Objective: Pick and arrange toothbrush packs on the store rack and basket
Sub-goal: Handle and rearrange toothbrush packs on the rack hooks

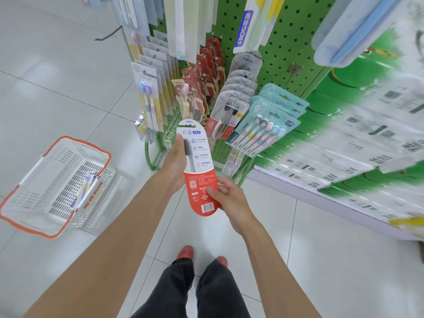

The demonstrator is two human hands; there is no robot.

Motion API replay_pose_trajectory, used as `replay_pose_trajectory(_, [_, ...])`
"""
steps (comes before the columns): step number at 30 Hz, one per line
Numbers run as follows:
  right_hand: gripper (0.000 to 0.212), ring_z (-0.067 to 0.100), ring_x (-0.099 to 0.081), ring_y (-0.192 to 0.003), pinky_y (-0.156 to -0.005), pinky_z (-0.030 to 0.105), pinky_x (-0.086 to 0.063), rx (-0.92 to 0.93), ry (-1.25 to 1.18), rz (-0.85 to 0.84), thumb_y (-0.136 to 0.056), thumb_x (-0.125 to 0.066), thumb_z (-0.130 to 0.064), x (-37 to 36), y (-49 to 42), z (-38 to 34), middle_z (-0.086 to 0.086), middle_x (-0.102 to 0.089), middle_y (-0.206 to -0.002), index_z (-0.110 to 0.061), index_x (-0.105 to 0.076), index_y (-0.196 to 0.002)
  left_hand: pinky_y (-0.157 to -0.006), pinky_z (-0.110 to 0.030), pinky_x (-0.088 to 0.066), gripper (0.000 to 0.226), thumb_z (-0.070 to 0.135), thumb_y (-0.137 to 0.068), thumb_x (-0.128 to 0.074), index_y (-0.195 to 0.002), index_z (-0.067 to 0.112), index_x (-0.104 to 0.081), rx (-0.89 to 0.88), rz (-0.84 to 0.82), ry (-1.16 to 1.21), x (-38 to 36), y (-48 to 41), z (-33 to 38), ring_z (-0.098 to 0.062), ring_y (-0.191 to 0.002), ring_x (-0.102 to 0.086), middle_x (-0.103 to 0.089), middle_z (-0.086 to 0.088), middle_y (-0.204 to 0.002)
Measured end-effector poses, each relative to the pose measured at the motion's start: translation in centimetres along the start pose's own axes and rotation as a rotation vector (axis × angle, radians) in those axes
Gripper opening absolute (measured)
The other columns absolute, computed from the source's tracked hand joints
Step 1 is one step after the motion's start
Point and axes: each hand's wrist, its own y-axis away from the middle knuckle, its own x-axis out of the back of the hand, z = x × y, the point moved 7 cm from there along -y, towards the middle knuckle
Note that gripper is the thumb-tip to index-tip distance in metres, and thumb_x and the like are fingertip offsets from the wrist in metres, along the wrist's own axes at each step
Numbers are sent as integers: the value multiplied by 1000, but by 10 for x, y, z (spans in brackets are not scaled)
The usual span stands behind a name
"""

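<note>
Both hands hold a red-and-white toothbrush pack (198, 166) upright, just in front of the green pegboard rack (286, 49). The left hand (175, 161) curls round its upper edge, and the right hand (229, 196) pinches its red lower end. The orange-rimmed basket (75, 141) sits on the floor to the left, with one purple pack (85, 187) inside. The held pack looks picked and awaiting placement; next, its hang-hole must meet a hook, or it swings left to the basket.

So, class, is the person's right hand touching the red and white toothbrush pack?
Touching. In the head view the right hand pinches the toothbrush pack at its red lower half, thumb on the front, fingers curled behind.
</note>
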Motion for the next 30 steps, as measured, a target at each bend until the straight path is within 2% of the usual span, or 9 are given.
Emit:
replay_pose_trajectory(2, [27, 17, -72, -90, -74, 25, -54, 0, 1, -5, -90, -67, -6, -1, 0, 3, 2, -76, -101, -20, -63, -113, -72, -37, -55, 48, 49, -104, -24, -112, 19, -61, -8, 18, -34, 3, -1, 0, -26, -88, -70, -72, -7, -100])
replay_pose_trajectory(6, [33, 22, -71, -98, -84, 32, -57, 1, 66, -49, -86, -72, -4, -4, 1, 6, 2, -75, -107, -17, -62, -115, -83, -45, -56, 47, 48, -104, -28, -127, 18, -56, -6, 88, -66, 13, -2, 1, -30, -95, -70, -71, -9, -110])
replay_pose_trajectory(10, [26, 17, -73, -90, -76, 25, -56, -10, 134, -80, -86, -72, -3, -8, 1, 11, 1, -76, -101, -14, -66, -108, -79, -43, -56, 46, 46, -105, -28, -130, 17, -54, -9, 76, -100, 16, -2, 0, -31, -97, -70, -70, -10, -114])
replay_pose_trajectory(16, [29, 14, -72, -78, -67, 23, -55, 58, 15, 144, -93, -65, -32, -2, -16, -28, 4, -74, -97, -9, -64, -111, -82, -45, -57, 47, 47, -104, -30, -130, 16, -55, 36, -63, -193, 4, 8, -6, -33, -98, -70, -71, -13, -113])
replay_pose_trajectory(19, [22, 14, -71, -78, -64, 22, -56, 92, 68, 163, -95, -63, -28, -2, -23, -43, 2, -73, -93, -10, -63, -108, -84, -46, -56, 48, 50, -104, -30, -130, 18, -55, 65, -123, -203, 1, 12, -8, -31, -98, -71, -72, -13, -112])
replay_pose_trajectory(22, [23, 19, -70, -88, -70, 27, -57, 88, 158, 180, -94, -64, -24, -1, -28, -48, 5, -71, -101, -12, -60, -114, -88, -48, -55, 48, 50, -104, -31, -132, 19, -53, 63, -140, -212, 5, 12, -6, -31, -101, -70, -71, -13, -114])
replay_pose_trajectory(25, [32, 14, -65, -94, -67, 20, -49, 137, 182, 299, -93, -65, -19, 6, -32, -60, 5, -65, -111, -14, -54, -123, -99, -52, -49, 46, 46, -105, -30, -139, 21, -48, 10, -197, -270, 2, 14, -4, -30, -111, -66, -67, -11, -124])
replay_pose_trajectory(27, [34, 12, -63, -97, -72, 20, -49, 164, 163, 287, -95, -63, -22, 2, -33, -68, 2, -65, -116, -13, -56, -126, -104, -54, -45, 43, 41, -105, -34, -145, 30, -42, -53, -266, -313, -4, 16, -3, -28, -119, -62, -63, -8, -131])
replay_pose_trajectory(30, [39, 12, -65, -107, -91, 30, -53, 156, 102, 106, -93, -63, -40, -19, -34, -68, -1, -67, -120, -22, -60, -128, -106, -36, -45, 47, 22, -102, -47, -146, 38, -39, -124, -345, -347, -15, 20, -1, -16, -123, -58, -62, 3, -133])
